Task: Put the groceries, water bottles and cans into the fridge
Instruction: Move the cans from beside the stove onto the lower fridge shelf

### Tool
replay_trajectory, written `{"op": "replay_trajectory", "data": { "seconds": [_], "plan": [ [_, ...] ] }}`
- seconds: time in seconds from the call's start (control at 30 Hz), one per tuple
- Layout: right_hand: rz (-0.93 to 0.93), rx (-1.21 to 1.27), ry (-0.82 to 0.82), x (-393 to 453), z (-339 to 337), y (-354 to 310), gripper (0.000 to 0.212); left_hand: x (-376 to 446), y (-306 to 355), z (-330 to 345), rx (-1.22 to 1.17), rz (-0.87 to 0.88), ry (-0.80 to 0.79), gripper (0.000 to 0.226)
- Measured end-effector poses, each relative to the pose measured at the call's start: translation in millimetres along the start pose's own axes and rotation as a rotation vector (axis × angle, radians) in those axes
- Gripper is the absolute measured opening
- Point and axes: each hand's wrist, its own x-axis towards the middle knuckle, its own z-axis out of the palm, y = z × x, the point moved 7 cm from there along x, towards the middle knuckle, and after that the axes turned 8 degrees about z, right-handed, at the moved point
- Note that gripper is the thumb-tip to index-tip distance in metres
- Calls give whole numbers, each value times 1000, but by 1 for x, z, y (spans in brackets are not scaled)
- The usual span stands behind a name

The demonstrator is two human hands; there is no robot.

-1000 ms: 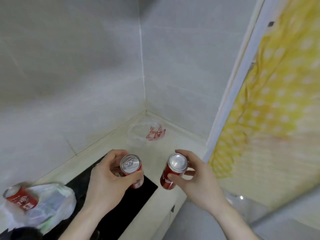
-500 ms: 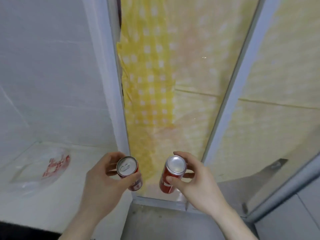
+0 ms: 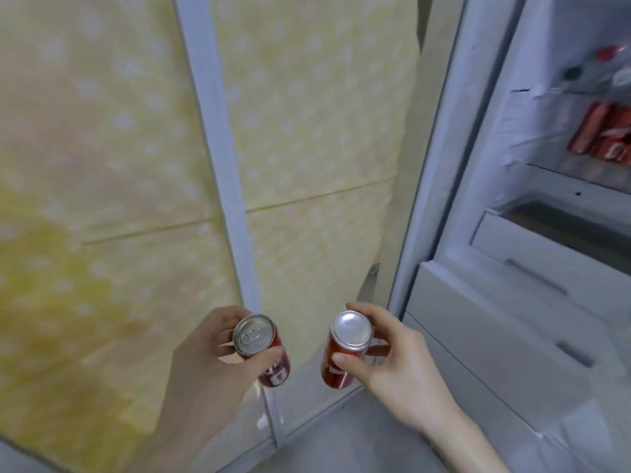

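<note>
Since the earlier frames the view has swung right: the tiled corner and the counter with the plastic bag have gone, the yellow dotted panels have slid across to the left, and the open fridge (image 3: 532, 213) has come in at the 3 o'clock side. Both hands sit in much the same place low in the picture as before, each with its can. The left hand (image 3: 205, 377), at about 7 o'clock, grips a red can (image 3: 261, 349) with fingers curled behind it and the thumb across its front; the can tilts with its silver top and pull tab turned up toward the camera. The right hand (image 3: 396, 367), at about 5 o'clock, holds a second red can (image 3: 345, 349), thumb pressed on its red side and fingers wrapped round the far side; this can shows a plain silver end with no tab to be seen, and it leans slightly to the right at the top. The two cans are near each other but apart, with a gap between them, and neither is in the fridge yet. Behind them stand the yellow dotted panels (image 3: 307, 131), divided by a pale grey frame (image 3: 222, 165) running from 12 o'clock down toward 6. Inside the fridge, at about 2 o'clock, several red cans (image 3: 601, 134) already stand on a shelf, blurred; above them are some small red, green and white shapes too blurred to name. Below the shelf, at 3 to 4 o'clock, are pale grey drawers (image 3: 505, 322) with recessed handles. A grey floor (image 3: 358, 438) shows at 6 o'clock.
</note>
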Motion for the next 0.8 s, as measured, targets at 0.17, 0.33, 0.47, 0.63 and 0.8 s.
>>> {"op": "replay_trajectory", "data": {
  "seconds": [0.17,0.33,0.47,0.63,0.8],
  "plan": [
    [79,-20,201,37,-47,8,60,75,14,68,-126,82,-190,53],
    [138,-28,389,73,-85,4,59,149,28,123,-206,186,-342,57],
    [177,-30,531,85,-117,6,61,187,48,172,-240,272,-468,53],
    [218,-60,690,83,-163,13,62,214,82,234,-318,336,-591,51],
    [223,-76,819,89,-215,26,62,232,123,299,-397,402,-654,50]
  ]
}}
